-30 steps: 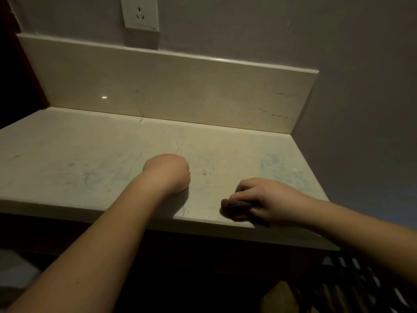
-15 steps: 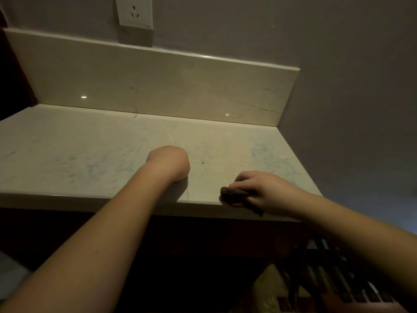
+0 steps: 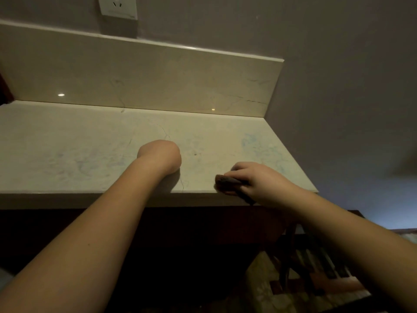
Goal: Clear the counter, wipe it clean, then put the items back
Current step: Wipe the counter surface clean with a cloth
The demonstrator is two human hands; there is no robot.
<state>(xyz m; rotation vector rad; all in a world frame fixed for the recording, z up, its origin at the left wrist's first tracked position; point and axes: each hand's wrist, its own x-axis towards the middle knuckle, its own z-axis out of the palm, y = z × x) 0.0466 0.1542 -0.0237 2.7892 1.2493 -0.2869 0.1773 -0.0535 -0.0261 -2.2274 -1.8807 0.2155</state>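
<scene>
Head view: right hand [image 3: 261,182] pinches a dark cloth [image 3: 228,182] flat against the near right edge of the table [image 3: 90,154], fingers curled over it, a tail of it hanging off the front lip. Cloth looks soft, thin, light; likely bunches rather than slides, so best held wadded under the palm, not by a corner. Left hand [image 3: 161,158] rests on the table mid-near, folded under at the wrist; fingers hidden, can't tell whether clenched or loose. Table is pale polished stone, veined, hairline crack near the left hand, faint bluish smears toward the right. Matching glossy backsplash [image 3: 158,77], socket [image 3: 118,6] above.
</scene>
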